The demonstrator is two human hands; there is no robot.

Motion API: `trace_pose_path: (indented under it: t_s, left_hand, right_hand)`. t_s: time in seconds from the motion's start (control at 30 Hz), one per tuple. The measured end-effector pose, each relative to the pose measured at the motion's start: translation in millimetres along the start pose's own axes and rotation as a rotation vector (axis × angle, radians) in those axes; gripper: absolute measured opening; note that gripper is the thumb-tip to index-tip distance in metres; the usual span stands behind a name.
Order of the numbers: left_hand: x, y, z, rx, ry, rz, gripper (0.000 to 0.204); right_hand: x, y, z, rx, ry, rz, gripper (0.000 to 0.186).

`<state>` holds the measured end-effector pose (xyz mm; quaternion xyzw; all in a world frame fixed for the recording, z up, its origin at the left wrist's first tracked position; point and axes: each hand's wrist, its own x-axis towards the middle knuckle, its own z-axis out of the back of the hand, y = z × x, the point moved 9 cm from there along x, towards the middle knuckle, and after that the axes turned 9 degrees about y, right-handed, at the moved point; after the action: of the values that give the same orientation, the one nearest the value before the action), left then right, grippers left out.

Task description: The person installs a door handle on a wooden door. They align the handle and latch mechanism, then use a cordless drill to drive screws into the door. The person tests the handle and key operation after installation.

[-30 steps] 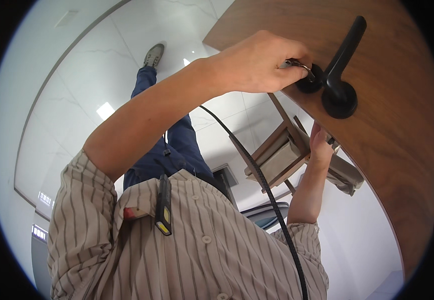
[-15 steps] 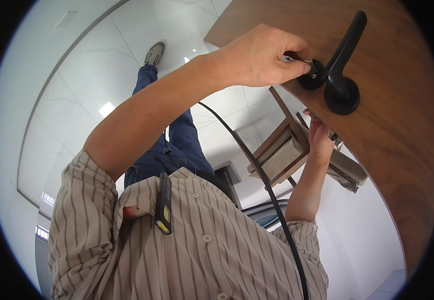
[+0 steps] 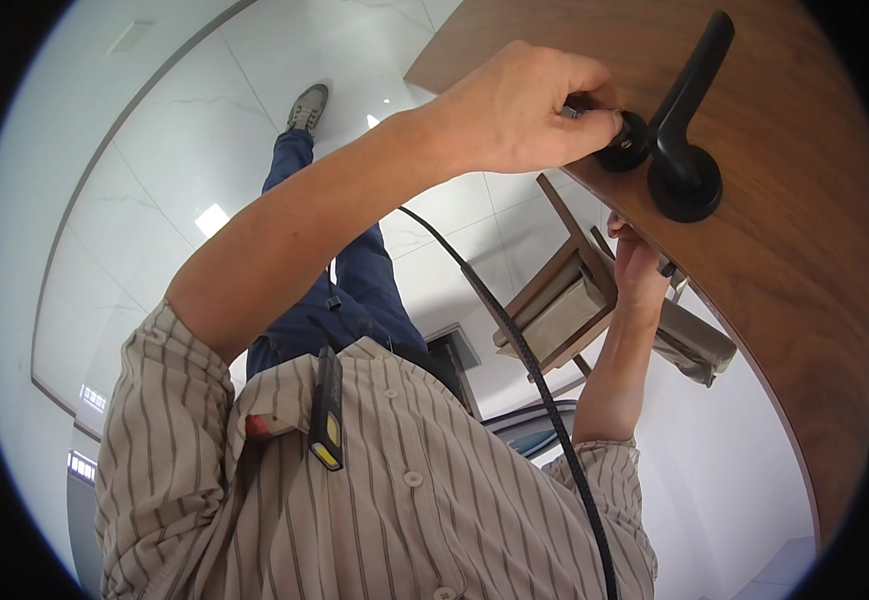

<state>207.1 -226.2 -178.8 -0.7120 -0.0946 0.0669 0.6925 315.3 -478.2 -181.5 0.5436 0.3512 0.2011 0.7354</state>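
My left hand (image 3: 544, 115) is closed in a pinch on a small dark and silver metal piece (image 3: 575, 108), mostly hidden by my fingers, at a round black lock plate (image 3: 627, 152). Right beside it a black lever handle (image 3: 685, 183) is mounted on the brown wooden door (image 3: 774, 250). My right hand (image 3: 636, 262) is at the door's lower edge, partly hidden by it, with its fingers curled; what they hold, if anything, I cannot make out.
A wooden chair (image 3: 574, 310) with a beige cushion stands below the door edge on the white tiled floor (image 3: 174, 140). A black cable (image 3: 514, 340) runs down across my body. My leg and shoe (image 3: 306, 108) show at the top left.
My left hand has shifted slightly up, its thumb moving over the metal piece at the lock. My right hand has moved a little up and further behind the door edge, fingers curling.
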Motion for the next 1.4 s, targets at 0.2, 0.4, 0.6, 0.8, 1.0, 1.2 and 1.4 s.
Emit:
trace_pose_path:
  t_s: [0.2, 0.4, 0.6, 0.8, 1.0, 1.2, 1.4]
  left_hand:
    - [-2.2, 12.0, -2.8, -0.188, -0.034, 0.089, 0.021]
    - [-3.3, 17.1, -2.5, -0.104, -0.022, 0.204, 0.025]
    - [-7.0, 24.1, -8.1, -0.261, -0.057, 0.279, 0.026]
    - [-9.1, 36.2, -13.4, -0.272, -0.065, 0.293, 0.026]
    - [-1.4, 27.9, -13.8, -0.168, -0.098, 0.122, 0.035]
    - [34.3, 44.9, -21.3, -0.115, 0.142, 0.331, 0.038]
    - [43.3, 78.5, -28.0, -0.447, 0.123, 0.424, 0.032]
  right_hand:
    - [6.7, -28.2, 5.0, 0.169, -0.031, -0.202, 0.04]
    - [7.7, -21.4, -17.3, 0.237, 0.061, -0.051, 0.042]
    - [4.4, -12.5, -14.0, 0.112, 0.044, 0.04, 0.045]
    - [-1.8, -2.7, -26.9, 0.093, 0.064, 0.092, 0.044]
    - [18.8, -22.5, -35.2, 0.301, -0.07, -0.036, 0.035]
    - [35.7, -30.5, -35.5, 0.56, -0.203, -0.073, 0.04]
    - [50.0, -56.6, -40.0, 0.734, -0.278, -0.107, 0.036]
